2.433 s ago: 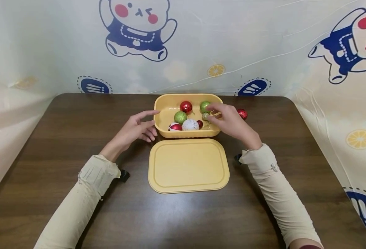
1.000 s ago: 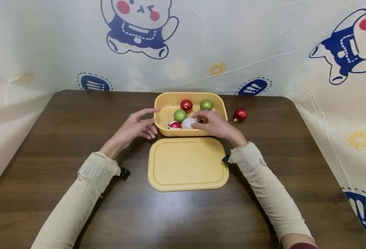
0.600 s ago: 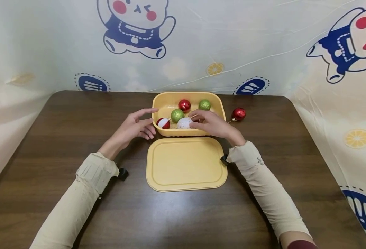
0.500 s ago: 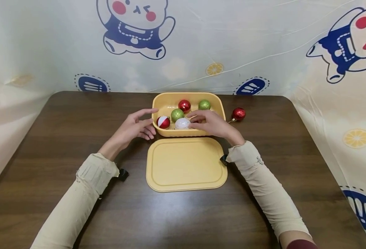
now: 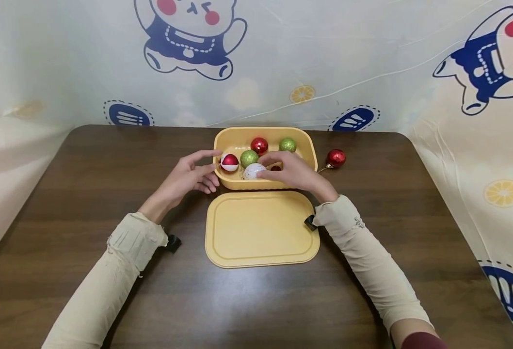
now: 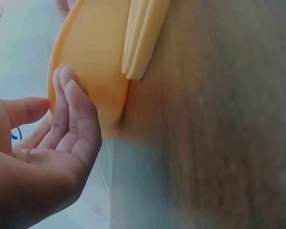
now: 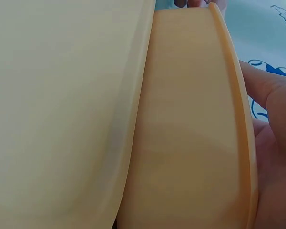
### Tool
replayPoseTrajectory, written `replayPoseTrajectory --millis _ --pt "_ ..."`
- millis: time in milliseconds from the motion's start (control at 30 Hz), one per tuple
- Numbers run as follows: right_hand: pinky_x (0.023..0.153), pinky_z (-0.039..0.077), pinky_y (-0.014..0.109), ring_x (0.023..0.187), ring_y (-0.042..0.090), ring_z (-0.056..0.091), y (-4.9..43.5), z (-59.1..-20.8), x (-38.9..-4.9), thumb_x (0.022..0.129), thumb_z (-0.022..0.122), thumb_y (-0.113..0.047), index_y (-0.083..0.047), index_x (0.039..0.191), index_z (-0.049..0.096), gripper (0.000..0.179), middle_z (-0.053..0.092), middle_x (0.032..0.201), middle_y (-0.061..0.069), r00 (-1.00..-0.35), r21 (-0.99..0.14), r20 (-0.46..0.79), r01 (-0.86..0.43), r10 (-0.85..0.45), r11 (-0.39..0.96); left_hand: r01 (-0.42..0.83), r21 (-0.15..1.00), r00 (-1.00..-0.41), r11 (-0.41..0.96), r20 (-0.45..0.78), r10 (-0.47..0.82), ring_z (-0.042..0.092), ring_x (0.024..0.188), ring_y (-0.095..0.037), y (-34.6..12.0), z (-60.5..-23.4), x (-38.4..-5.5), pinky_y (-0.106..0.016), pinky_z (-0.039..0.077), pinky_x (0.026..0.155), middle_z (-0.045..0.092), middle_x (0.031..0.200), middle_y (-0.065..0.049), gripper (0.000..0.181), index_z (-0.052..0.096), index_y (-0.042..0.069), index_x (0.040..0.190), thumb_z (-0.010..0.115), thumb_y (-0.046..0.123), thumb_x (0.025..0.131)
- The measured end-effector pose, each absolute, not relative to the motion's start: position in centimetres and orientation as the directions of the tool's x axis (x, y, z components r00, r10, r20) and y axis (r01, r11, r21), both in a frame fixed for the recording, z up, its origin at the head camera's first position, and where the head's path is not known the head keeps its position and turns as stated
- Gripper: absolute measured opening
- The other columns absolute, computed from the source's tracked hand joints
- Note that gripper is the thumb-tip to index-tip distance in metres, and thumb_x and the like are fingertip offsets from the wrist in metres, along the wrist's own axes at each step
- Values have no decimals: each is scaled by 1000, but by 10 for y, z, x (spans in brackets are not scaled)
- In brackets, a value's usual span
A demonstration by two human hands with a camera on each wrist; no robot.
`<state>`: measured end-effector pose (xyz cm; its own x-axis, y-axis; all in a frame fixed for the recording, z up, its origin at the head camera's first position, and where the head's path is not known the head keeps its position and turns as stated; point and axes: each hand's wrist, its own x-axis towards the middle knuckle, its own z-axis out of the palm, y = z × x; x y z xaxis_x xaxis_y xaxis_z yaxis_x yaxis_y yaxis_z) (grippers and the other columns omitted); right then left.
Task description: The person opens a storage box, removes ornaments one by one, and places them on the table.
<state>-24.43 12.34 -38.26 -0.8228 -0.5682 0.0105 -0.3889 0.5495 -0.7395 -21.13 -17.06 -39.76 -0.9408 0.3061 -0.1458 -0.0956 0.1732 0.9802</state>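
Note:
A yellow box (image 5: 245,185) holds several Christmas ball ornaments. My right hand (image 5: 292,169) reaches over its front right rim, thumb and index finger around a speckled white ball (image 5: 251,171). A small dark red ball (image 5: 276,168) shows beneath that hand. My left hand (image 5: 184,177) rests at the box's left end, fingertips by the rim and fingers relaxed. Near it inside lies a red-and-white ball (image 5: 229,163). A green ball (image 5: 249,158), a red ball (image 5: 259,145) and another green ball (image 5: 287,144) sit farther back. The right wrist view hides the right fingertips behind the box wall.
A flat yellow lid (image 5: 262,230) lies on the dark wooden table (image 5: 256,305), just in front of the box. One more red ball (image 5: 336,158) with a gold cord sits right of the box. A printed curtain (image 5: 274,58) hangs behind the table.
My right hand has moved from the green balls at the box's right to the white ball, which has shifted left. The red-and-white ball has rolled left and turned. My left hand has stayed put.

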Motion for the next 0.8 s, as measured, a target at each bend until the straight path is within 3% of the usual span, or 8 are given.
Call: replayPoseTrajectory --millis 367,600,800 --pt "88 54 36 103 17 68 123 -384 -244 88 78 -19 -9 118 71 33 72 112 5 -839 -794 76 -378 -539 476 -108 977 -945 181 -157 287 66 67 -27 -173 -398 -210 -33 58 64 68 81 -17 44 49 19 147 54 18 104" --pt "86 56 39 113 27 65 131 -383 -248 90 74 -9 -6 138 56 52 62 129 15 -852 -891 92 -301 -515 339 -105 978 -944 182 -156 291 66 68 -27 -173 -399 -209 -34 58 64 68 82 -17 43 49 20 146 54 18 104" --pt "88 55 43 114 27 61 144 -377 -251 94 70 -15 -13 143 52 53 58 130 14 -878 -926 87 -245 -471 287 -101 979 -939 179 -154 309 66 67 -27 -171 -398 -210 -34 58 64 68 82 -18 43 49 21 147 53 19 104"
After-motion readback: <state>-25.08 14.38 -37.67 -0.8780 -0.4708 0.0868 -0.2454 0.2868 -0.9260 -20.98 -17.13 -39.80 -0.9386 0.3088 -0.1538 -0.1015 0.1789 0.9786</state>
